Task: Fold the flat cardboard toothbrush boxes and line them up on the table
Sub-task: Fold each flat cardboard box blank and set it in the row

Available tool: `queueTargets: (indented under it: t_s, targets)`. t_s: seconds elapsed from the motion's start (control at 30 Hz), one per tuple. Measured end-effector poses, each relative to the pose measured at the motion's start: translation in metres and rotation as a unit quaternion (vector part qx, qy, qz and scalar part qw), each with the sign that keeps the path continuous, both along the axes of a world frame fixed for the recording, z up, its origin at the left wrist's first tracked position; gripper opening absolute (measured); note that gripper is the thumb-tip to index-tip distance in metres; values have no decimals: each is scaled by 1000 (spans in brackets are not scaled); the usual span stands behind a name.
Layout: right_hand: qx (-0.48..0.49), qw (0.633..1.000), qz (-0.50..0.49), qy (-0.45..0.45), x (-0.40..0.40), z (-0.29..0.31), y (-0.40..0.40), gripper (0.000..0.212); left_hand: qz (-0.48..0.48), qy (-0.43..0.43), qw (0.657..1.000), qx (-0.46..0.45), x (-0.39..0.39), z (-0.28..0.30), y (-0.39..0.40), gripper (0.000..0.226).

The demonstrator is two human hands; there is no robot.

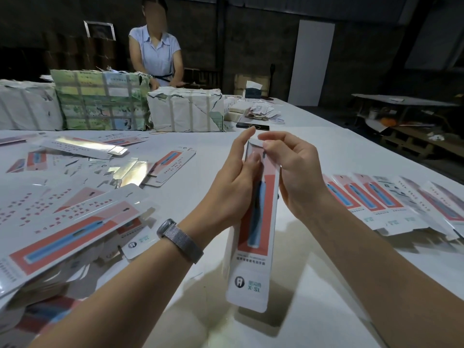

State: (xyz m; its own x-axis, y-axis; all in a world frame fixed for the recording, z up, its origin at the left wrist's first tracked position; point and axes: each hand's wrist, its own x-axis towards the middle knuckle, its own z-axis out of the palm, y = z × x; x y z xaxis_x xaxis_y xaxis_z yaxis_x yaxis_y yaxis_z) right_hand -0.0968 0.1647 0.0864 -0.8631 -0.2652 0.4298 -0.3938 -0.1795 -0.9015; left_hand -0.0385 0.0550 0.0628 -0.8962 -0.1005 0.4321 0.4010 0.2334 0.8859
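I hold one long white toothbrush box (253,259) with a red panel and a blue brush picture, lifted above the table and pointing away from me. My left hand (236,182) grips its upper left side, thumb across the front. My right hand (293,172) pinches the flap at its far end. A heap of flat unfolded boxes (67,217) lies at the left. A row of several boxes (391,199) lies side by side at the right.
The white table (326,285) stretches ahead. Large strapped paper bundles (100,101) stand at the back left, with a person behind them. A dark phone (251,126) and loose papers (261,111) lie past my hands. The table's right edge drops to a dark floor.
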Motion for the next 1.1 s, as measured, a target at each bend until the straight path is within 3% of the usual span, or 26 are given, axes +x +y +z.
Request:
queueTargets:
  t_s: [0.37, 0.67, 0.97, 1.1]
  targets:
    - [-41, 998, -39, 23, -3, 1, 3, 12, -82, -17, 996, 28, 3, 4, -2, 48]
    - [-22, 999, 49, 3, -7, 5, 9, 28, -76, -10, 994, 76, 3, 6, -7, 22]
    - [-13, 997, 70, 31, -4, -2, -1, 30, -16, -13, 997, 75, -1, 7, -13, 15]
    - [15, 999, 26, 23, -5, -6, -6, 22, 11, 3, 995, 97, -7, 6, -11, 14]
